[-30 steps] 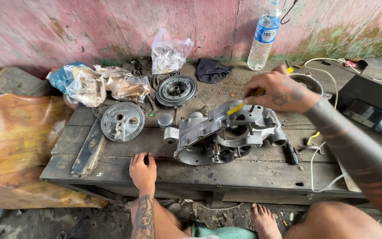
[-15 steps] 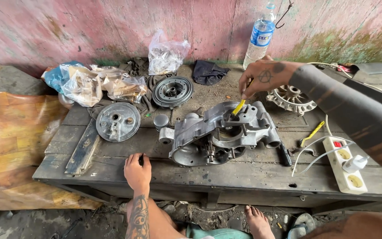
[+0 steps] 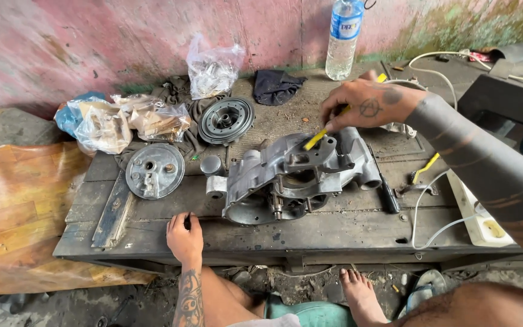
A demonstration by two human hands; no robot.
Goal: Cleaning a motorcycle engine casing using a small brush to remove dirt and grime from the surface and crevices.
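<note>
The right hand [image 3: 370, 104] has its grip closed on a yellow-handled tool [image 3: 321, 134], whose tip touches the top of the engine casing [image 3: 295, 175]. That casing is a grey cast-metal block, grimy, with round bores, ribs and bolt bosses, lying mid-desk [image 3: 346, 227]. The left hand [image 3: 184, 237] grips nothing, its fingers resting curled on the desk's front edge, down-left of the casing. Left of the casing lies a round metal cover plate [image 3: 155, 170]; behind it a ribbed clutch drum [image 3: 226, 119] and a plastic bottle [image 3: 342, 39].
</note>
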